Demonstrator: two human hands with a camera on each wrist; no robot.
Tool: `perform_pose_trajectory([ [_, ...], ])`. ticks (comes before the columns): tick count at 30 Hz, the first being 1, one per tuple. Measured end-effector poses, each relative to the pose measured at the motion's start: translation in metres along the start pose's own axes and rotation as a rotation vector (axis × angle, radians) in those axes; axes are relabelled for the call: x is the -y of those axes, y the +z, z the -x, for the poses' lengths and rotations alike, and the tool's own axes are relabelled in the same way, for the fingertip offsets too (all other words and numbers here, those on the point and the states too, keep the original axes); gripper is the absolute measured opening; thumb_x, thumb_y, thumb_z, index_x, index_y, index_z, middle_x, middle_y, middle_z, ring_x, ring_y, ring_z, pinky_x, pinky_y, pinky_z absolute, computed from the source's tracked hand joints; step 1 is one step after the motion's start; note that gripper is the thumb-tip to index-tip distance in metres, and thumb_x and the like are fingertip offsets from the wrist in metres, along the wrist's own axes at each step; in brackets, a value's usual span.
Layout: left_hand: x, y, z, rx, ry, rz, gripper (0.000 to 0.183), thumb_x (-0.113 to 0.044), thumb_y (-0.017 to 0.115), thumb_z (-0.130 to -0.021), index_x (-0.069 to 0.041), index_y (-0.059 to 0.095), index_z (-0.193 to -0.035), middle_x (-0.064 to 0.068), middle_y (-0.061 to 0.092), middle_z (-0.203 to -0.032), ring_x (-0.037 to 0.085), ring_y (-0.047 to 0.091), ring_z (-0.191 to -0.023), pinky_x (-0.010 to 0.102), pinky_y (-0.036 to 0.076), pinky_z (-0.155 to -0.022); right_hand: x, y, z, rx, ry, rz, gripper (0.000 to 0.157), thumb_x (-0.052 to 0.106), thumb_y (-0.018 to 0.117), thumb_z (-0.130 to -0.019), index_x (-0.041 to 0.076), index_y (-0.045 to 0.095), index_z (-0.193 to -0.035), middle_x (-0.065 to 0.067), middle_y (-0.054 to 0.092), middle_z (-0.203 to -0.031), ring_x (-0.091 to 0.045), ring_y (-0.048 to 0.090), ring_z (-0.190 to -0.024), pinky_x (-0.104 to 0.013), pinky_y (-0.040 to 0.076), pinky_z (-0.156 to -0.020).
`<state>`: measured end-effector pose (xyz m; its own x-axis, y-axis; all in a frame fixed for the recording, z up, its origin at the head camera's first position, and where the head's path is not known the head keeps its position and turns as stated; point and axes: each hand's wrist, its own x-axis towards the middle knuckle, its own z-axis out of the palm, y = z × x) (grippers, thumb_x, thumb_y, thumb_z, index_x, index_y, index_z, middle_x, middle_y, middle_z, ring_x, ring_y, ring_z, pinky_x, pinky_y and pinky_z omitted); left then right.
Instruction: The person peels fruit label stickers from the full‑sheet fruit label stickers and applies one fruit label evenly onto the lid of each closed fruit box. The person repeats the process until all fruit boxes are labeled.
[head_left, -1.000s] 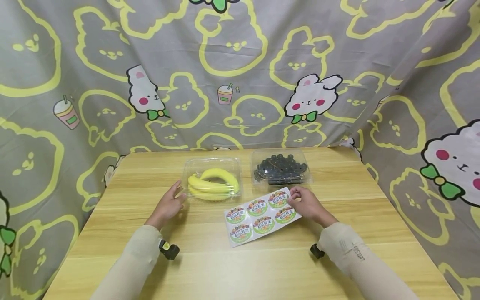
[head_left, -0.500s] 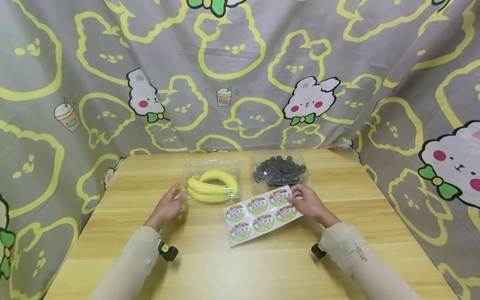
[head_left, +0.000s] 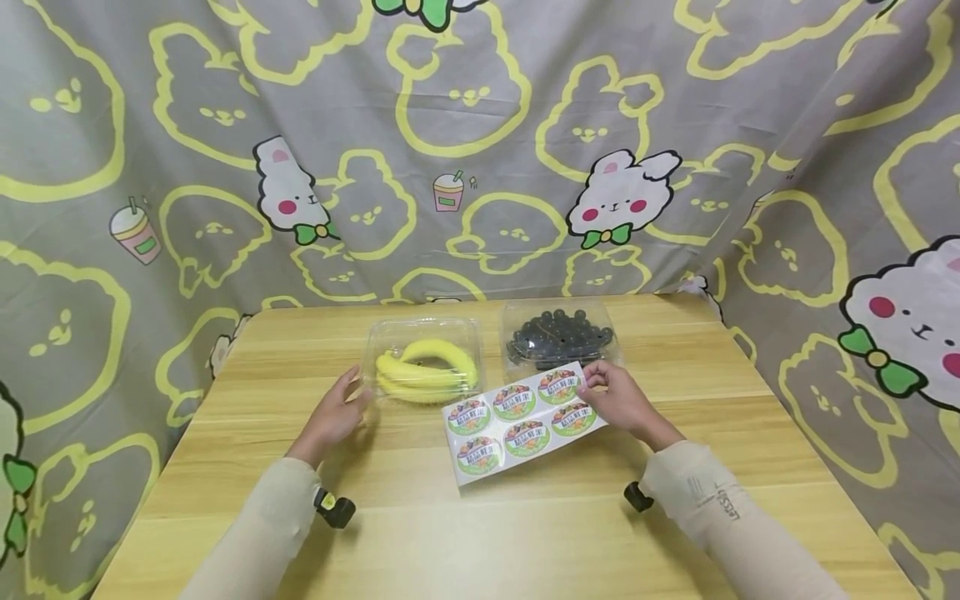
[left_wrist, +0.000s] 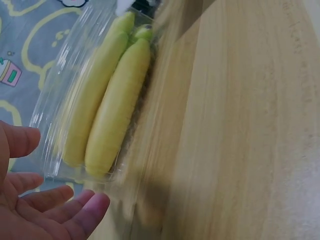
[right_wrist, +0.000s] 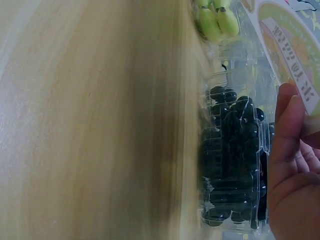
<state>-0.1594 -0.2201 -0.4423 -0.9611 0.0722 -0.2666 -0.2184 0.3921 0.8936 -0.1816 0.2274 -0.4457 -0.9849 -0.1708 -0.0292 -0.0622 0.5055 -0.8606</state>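
Observation:
My right hand (head_left: 621,400) pinches the right end of a white sticker sheet (head_left: 525,427) between thumb and fingers. Several round fruit labels are printed on the sheet, which tilts above the table. At the left side of a clear plastic box of bananas (head_left: 427,371), my left hand (head_left: 333,417) has its fingers relaxed and spread, with nothing in them. The left wrist view shows those fingers (left_wrist: 92,210) beside the end of the banana box (left_wrist: 107,100). Behind the sheet sits a second clear box with dark grapes (head_left: 558,337), seen close in the right wrist view.
Both boxes stand near the back of the wooden table (head_left: 480,542). A grey patterned curtain (head_left: 480,167) hangs behind and at both sides. Small black cameras (head_left: 334,510) are strapped to the wrists.
The sticker sheet has risen slightly in my right hand and its far edge now overlaps the front of the grape box. My left hand has hardly moved.

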Motion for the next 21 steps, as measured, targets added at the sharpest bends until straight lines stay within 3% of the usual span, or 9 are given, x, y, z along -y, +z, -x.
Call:
perform_pose_trajectory([
  [5,0.000,0.002,0.006,-0.064,-0.045,-0.050,0.070,-0.038,0.049,-0.101,-0.006,0.013,-0.152,0.027,0.028,-0.149,0.044,0.039,-0.129,0.050,0.044,-0.098,0.001,-0.002,-0.001,-0.006,0.014,-0.009,0.015,0.004,0.063,-0.092,0.000,0.054,-0.104,-0.011,0.064,-0.090,-0.021,0.063,-0.073,-0.031,0.052,-0.062],
  [8,0.000,0.003,0.012,-0.116,-0.090,-0.119,0.064,-0.044,0.051,-0.099,-0.003,0.027,-0.143,0.022,0.041,-0.132,0.035,0.053,-0.108,0.044,0.047,-0.086,0.002,-0.003,-0.001,-0.006,0.018,-0.023,0.016,0.005,0.062,-0.093,0.000,0.053,-0.105,-0.011,0.063,-0.090,-0.021,0.062,-0.073,-0.031,0.052,-0.061],
  [12,0.001,0.002,0.019,-0.147,-0.112,-0.189,0.054,-0.046,0.051,-0.099,-0.001,0.038,-0.126,0.016,0.048,-0.112,0.024,0.054,-0.085,0.036,0.045,-0.074,0.003,-0.003,-0.001,0.000,0.022,-0.048,0.016,0.005,0.061,-0.094,-0.001,0.052,-0.106,-0.012,0.061,-0.089,-0.022,0.062,-0.072,-0.030,0.052,-0.060],
  [17,0.003,0.003,0.024,-0.131,-0.073,-0.185,0.039,-0.036,0.053,-0.100,0.001,0.052,-0.111,0.012,0.055,-0.088,0.023,0.054,-0.073,0.033,0.045,-0.063,0.005,-0.004,-0.001,0.003,0.039,-0.059,0.016,0.005,0.060,-0.095,-0.001,0.051,-0.106,-0.012,0.061,-0.088,-0.021,0.062,-0.071,-0.031,0.052,-0.058],
  [21,0.004,0.008,0.027,-0.089,-0.035,-0.160,0.033,-0.029,0.055,-0.100,0.003,0.059,-0.109,0.012,0.058,-0.085,0.025,0.056,-0.073,0.034,0.047,-0.064,0.006,-0.004,-0.001,0.001,0.046,-0.059,0.015,0.006,0.060,-0.095,0.000,0.051,-0.106,-0.013,0.061,-0.090,-0.021,0.062,-0.071,-0.030,0.052,-0.058],
])
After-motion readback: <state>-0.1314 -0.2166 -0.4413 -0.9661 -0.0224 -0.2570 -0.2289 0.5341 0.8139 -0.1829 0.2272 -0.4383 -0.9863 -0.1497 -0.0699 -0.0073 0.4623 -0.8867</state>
